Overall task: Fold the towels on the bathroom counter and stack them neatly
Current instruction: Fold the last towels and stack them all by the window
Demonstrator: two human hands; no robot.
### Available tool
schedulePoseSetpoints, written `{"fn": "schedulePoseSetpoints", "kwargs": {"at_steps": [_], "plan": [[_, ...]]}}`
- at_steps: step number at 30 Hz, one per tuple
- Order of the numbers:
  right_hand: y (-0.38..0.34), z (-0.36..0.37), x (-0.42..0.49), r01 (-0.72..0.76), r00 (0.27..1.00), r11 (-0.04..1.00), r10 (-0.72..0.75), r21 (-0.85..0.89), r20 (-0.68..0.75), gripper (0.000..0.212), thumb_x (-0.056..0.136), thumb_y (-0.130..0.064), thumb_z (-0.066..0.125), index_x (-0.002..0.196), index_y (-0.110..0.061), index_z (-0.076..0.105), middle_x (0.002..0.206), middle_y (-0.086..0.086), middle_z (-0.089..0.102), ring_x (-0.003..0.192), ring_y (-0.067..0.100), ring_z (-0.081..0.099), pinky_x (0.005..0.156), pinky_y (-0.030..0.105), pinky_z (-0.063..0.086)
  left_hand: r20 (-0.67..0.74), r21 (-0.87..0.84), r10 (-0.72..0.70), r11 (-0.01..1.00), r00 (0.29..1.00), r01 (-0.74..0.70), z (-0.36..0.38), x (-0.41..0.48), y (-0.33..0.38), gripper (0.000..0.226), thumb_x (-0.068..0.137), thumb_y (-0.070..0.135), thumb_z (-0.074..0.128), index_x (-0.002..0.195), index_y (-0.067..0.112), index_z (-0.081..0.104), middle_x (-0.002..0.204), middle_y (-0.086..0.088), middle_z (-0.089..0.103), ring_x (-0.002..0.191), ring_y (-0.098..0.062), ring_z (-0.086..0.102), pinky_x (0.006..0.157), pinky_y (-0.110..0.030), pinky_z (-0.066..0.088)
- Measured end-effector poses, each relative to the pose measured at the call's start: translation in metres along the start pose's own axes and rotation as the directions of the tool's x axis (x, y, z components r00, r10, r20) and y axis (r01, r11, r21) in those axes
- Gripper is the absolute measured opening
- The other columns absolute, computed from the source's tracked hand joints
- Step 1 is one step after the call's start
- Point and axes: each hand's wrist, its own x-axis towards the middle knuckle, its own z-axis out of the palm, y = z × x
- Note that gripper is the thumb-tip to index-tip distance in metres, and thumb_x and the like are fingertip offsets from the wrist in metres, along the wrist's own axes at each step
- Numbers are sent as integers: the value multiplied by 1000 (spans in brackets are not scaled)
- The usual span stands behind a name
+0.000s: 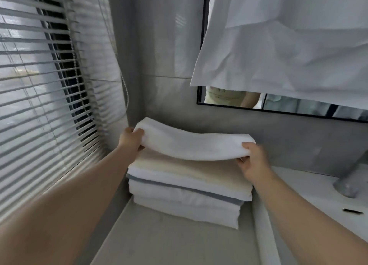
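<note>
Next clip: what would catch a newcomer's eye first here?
Both hands hold a folded white towel over a stack of folded towels in the corner of the counter, the left hand at its left end, the right hand at its right. Window blinds fill the left, and a white sheet hangs over the mirror upper right.

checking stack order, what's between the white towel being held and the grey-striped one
A folded cream towel lies between the white towel and the grey-striped towel; the head view shows it.
</note>
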Motion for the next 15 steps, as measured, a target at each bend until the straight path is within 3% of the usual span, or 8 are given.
{"fn": "schedulePoseSetpoints", "kwargs": {"at_steps": [3, 6, 10, 15], "plan": [[13, -7, 0, -51, 999, 999, 51, 5, 1, 31, 90, -2, 45, 120, -8, 49, 94, 8, 60, 82, 21, 59, 65, 34, 50, -16, 60, -16, 998, 1000, 17, -3, 7, -19, 15, 93, 16, 45, 107, 12, 48, 93, -7, 54, 95, -29, 55, 86, -39, 49], [20, -9, -6, -107, 994, 994, 107, 22, -20, 22, 91, -2, 44, 112, -9, 49, 90, 8, 60, 80, 21, 58, 71, 33, 51, -57, 169, -65, 983, 996, 74, -6, 13, -28, 34, 90, 15, 45, 122, 5, 49, 107, -14, 54, 102, -35, 55, 92, -47, 50], [19, -10, -13, -143, 988, 990, 143, 15, -55, 18, 89, -2, 45, 105, -8, 52, 89, 8, 58, 78, 21, 57, 70, 34, 51, -102, 337, -66, 936, 993, 97, -6, 14, -30, 35, 92, 17, 43, 122, 0, 49, 102, -16, 52, 84, -30, 52, 78, -38, 52], [18, -13, -22, -145, 986, 989, 144, -5, -84, 24, 87, -1, 46, 110, -7, 50, 89, 9, 58, 79, 23, 58, 68, 36, 52, -127, 463, -13, 884, 992, 71, -9, 12, -29, 34, 92, 16, 43, 119, -3, 51, 113, -23, 56, 81, -30, 50, 68, -34, 43]]}}
